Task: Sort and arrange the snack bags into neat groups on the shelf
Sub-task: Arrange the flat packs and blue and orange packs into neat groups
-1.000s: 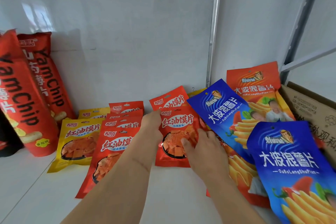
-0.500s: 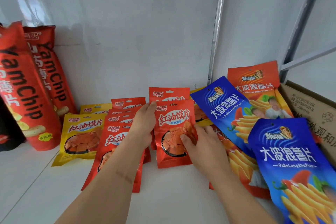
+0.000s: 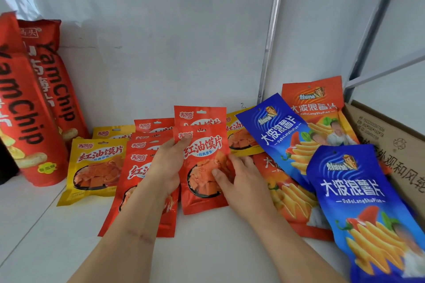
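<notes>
Both hands held one small red foil snack bag (image 3: 204,167) printed with white characters and a picture of orange slices in a dark bowl. The left hand (image 3: 166,165) gripped the bag's left edge, its thumb lying on the upper left corner near the logo. The right hand (image 3: 241,181) gripped the right edge, thumb pressed on the front over the picture and fingers curled behind. The bag stood nearly upright, its bottom edge on the white shelf (image 3: 57,248), in the middle of the shelf. Directly behind it, a second red bag of the same kind (image 3: 199,115) showed its top above the held one.

To the left, a stack of matching red bags (image 3: 142,167) lay overlapped like tiles, partly hidden by the left forearm. Just beside that stack lay a yellow bag of the same brand (image 3: 96,170), with another yellow one (image 3: 112,132) behind it. A third yellow bag (image 3: 239,135) lay to the right of the held bag, partly under a long blue wavy-chip bag (image 3: 280,135). A second blue bag (image 3: 358,202) lay nearer the camera, both resting on orange bags of the same chips (image 3: 317,103).

Two tall red bags marked YamChip (image 3: 27,108) stood at the far left against the white back wall. A brown cardboard box (image 3: 391,140) sat at the far right.
</notes>
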`<control>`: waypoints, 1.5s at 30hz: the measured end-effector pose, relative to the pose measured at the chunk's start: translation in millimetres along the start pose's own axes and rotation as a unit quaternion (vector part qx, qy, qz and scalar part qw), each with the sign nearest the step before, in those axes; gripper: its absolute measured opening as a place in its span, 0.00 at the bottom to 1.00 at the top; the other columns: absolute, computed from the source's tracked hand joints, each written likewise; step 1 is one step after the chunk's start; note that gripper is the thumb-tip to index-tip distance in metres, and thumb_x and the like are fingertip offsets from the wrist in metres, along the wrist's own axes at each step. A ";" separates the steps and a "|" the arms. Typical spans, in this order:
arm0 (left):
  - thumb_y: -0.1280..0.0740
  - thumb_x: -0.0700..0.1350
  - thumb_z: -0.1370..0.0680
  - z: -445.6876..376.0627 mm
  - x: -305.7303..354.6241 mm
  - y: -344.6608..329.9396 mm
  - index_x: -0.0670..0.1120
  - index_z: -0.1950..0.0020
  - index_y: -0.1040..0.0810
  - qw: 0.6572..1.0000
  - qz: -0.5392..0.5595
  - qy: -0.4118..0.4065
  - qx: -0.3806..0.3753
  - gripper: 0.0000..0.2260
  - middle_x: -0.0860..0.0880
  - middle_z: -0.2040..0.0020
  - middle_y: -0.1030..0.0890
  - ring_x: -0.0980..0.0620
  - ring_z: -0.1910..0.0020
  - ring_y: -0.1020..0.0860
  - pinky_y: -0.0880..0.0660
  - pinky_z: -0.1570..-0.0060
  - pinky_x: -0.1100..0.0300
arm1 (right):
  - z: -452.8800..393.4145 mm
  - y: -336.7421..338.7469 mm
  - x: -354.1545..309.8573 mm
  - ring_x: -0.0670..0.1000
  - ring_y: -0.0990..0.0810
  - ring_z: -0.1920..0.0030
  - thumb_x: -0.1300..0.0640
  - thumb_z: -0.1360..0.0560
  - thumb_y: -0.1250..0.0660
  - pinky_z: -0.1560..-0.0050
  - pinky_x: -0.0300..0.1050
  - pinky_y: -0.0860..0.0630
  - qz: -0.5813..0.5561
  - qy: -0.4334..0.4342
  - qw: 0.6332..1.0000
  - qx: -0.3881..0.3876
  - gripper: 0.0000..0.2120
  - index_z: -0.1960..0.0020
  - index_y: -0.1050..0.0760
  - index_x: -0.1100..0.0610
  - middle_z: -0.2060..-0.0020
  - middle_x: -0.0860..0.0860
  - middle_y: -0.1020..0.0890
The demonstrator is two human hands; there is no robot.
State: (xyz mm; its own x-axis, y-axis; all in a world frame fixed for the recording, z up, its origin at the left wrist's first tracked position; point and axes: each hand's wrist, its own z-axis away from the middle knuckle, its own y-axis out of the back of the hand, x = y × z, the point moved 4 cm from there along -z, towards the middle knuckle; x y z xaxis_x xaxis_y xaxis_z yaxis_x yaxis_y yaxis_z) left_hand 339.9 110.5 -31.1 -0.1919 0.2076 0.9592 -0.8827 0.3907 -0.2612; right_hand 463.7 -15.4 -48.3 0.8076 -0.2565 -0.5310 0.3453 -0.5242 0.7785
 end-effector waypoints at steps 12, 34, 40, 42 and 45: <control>0.31 0.49 0.19 8.5 18.2 -3.3 0.47 0.41 0.19 0.997 0.069 -0.010 -0.014 0.09 0.45 0.51 0.12 0.44 0.52 0.13 0.18 0.48 0.41 | -11.2 4.0 2.4 0.41 0.19 0.44 0.42 0.26 0.30 0.38 0.50 0.23 -0.333 -0.068 0.940 -0.012 0.20 0.36 0.24 0.47 0.45 0.40 0.17; 0.29 0.54 0.22 52.6 70.6 67.1 0.49 0.43 0.18 0.996 -0.053 -0.065 0.030 0.12 0.49 0.54 0.12 0.47 0.56 0.13 0.17 0.51 0.48 | 14.4 -24.7 -67.9 0.54 0.15 0.52 0.56 0.27 0.27 0.49 0.51 0.18 -0.532 -0.098 0.838 -0.071 0.08 0.49 0.21 0.58 0.55 0.52 0.14; 0.28 0.54 0.23 79.1 84.8 104.3 0.47 0.42 0.20 0.994 -0.058 -0.086 0.037 0.14 0.48 0.52 0.12 0.46 0.54 0.13 0.17 0.51 0.48 | 34.8 -35.7 -104.5 0.48 0.15 0.58 0.59 0.26 0.28 0.61 0.40 0.21 -0.549 -0.093 0.827 -0.075 0.06 0.51 0.20 0.58 0.57 0.51 0.13; 0.29 0.56 0.23 80.5 85.9 114.1 0.47 0.42 0.20 0.991 -0.086 -0.093 0.038 0.15 0.47 0.51 0.12 0.47 0.54 0.13 0.17 0.50 0.49 | 40.2 -36.0 -104.3 0.50 0.15 0.57 0.58 0.26 0.28 0.58 0.44 0.21 -0.537 -0.103 0.835 -0.064 0.07 0.50 0.20 0.58 0.56 0.52 0.13; 0.31 0.57 0.21 78.7 83.8 139.4 0.49 0.43 0.20 0.978 -0.152 -0.120 0.083 0.14 0.47 0.49 0.14 0.48 0.51 0.15 0.19 0.48 0.50 | 60.4 -47.9 -96.5 0.54 0.14 0.56 0.56 0.25 0.28 0.54 0.52 0.19 -0.496 -0.152 0.852 -0.067 0.06 0.50 0.20 0.57 0.56 0.54 0.14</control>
State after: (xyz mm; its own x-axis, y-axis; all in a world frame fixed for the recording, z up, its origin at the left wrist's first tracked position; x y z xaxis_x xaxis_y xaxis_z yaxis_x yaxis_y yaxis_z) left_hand 167.0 111.8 21.4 0.0126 -0.1191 0.9928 -0.9683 0.2462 0.0418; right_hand 340.3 -14.6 -54.6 -0.0681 0.0499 -0.9964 0.8545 -0.5126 -0.0841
